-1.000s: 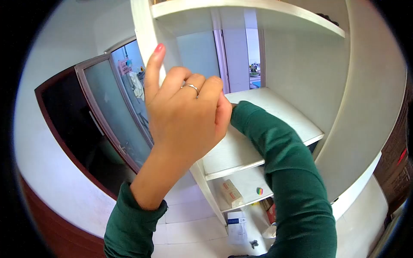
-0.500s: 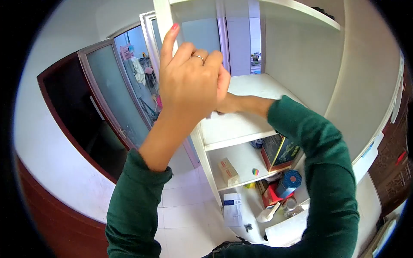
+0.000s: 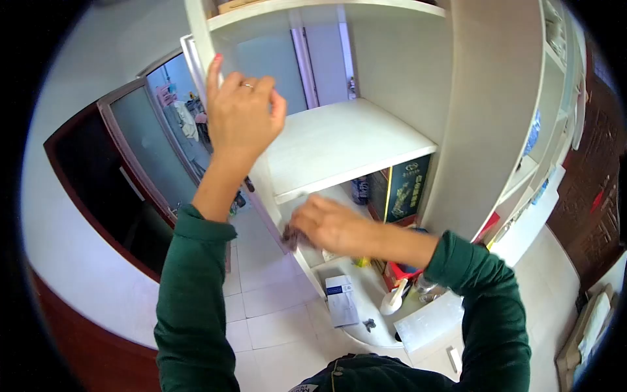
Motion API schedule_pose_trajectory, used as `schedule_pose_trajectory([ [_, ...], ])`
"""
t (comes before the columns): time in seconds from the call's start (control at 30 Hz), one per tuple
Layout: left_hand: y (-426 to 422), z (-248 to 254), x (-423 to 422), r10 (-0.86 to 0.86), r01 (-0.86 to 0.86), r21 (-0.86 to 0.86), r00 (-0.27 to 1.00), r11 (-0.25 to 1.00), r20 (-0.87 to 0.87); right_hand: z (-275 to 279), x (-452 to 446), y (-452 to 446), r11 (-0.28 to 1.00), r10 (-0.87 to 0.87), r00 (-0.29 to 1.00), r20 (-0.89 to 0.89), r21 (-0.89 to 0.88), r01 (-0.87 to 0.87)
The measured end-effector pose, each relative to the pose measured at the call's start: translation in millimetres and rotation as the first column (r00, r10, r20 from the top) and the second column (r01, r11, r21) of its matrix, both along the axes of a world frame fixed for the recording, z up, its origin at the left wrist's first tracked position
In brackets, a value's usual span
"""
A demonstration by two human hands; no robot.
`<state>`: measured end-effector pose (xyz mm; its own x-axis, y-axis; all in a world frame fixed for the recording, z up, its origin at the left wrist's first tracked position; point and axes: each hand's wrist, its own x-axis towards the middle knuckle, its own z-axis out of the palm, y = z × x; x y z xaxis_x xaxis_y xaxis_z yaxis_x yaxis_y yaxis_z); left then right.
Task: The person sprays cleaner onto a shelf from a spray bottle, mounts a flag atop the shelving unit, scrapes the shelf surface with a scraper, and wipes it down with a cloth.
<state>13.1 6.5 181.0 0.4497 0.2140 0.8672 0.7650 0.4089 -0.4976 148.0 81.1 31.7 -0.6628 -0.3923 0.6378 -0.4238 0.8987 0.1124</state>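
My left hand point(image 3: 241, 121) is closed around the white front upright point(image 3: 200, 32) of a shelf unit, with the little finger raised along it and the other fingertips hidden. Lower down, my right hand point(image 3: 330, 225) holds a crumpled greyish-brown cloth point(image 3: 297, 238) against the same upright, below the middle shelf board point(image 3: 349, 134). Most of the cloth is covered by the fingers, and the hand is slightly blurred.
Dark green boxes point(image 3: 406, 189) stand on the shelf beneath the board. On the lowest surface are a white-and-blue box point(image 3: 341, 302), a white bottle point(image 3: 392, 300) and a small dark object point(image 3: 369, 325). A frosted glass door point(image 3: 140, 140) stands to the left.
My right hand has come down from beside my left hand to the upright below the board. My left hand stays on the upright. The view has shifted to the right.
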Motion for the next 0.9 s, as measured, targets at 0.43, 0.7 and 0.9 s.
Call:
schedule_pose_trajectory([
  [0.43,1,0,-3,0.042,-0.042,0.001,0.999,0.999,-0.006,-27,-20,-24,0.707,-0.344,0.885,-0.315,-0.707,0.023],
  [0.7,0,-2,-1,0.044,-0.044,-0.006,0.999,0.999,0.012,-26,-49,-1,0.923,-0.295,0.853,-0.43,-0.358,0.139],
  [0.9,-4,0,0,0.101,-0.099,-0.054,0.994,0.994,0.047,-42,28,113,0.731,-0.674,0.607,-0.42,-0.499,0.466],
])
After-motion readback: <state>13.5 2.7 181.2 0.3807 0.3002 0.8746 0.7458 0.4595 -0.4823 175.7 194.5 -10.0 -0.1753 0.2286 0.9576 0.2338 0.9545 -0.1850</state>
